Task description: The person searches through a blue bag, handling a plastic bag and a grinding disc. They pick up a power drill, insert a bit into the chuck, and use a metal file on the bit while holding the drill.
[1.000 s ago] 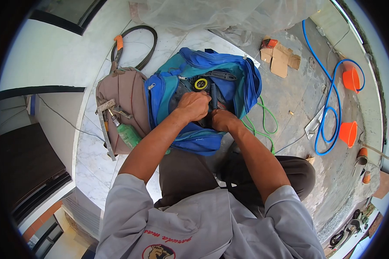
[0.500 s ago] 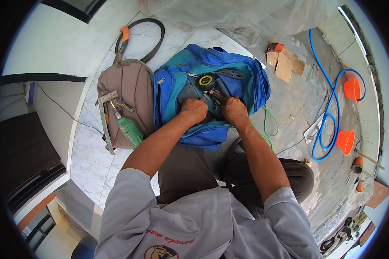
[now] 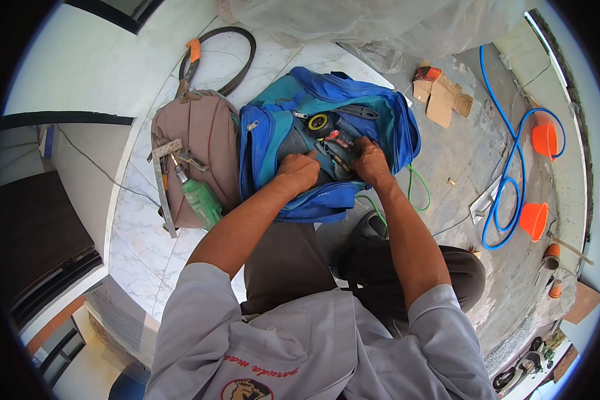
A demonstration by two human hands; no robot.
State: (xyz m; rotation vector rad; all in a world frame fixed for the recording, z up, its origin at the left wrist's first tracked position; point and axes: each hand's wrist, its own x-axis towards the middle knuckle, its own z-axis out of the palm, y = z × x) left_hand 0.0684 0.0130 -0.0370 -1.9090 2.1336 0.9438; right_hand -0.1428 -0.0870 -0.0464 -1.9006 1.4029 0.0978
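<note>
A blue and teal bag (image 3: pixel 317 212) lies unzipped in front of me with tools inside. My left hand (image 3: pixel 299 171) is closed on the fabric at the bag's near left side, its fingertips partly hidden. Inside the bag, my right hand (image 3: pixel 372 163) reaches down at the right, fingers apart beside the loose tools; their tips are partly hidden. Left of that hand lies a red and black tool (image 3: pixel 339 139) whose kind I cannot make out. A black and yellow tape measure (image 3: pixel 318 122) rests farther back, and a dark grey tool (image 3: pixel 360 112) lies along the far wall.
A brown backpack (image 3: pixel 203 137) stands against the bag's left side, with a green power drill (image 3: pixel 203 202) on it. A handsaw with an orange handle (image 3: pixel 193 50) lies behind. On the right are torn cardboard (image 3: pixel 440 103), a blue hose (image 3: pixel 521 173) and orange buckets (image 3: pixel 533 221).
My right hand has moved slightly right and up from the middle of the bag, and its fingers have spread. More of the red and black tool shows. My left hand stays put.
</note>
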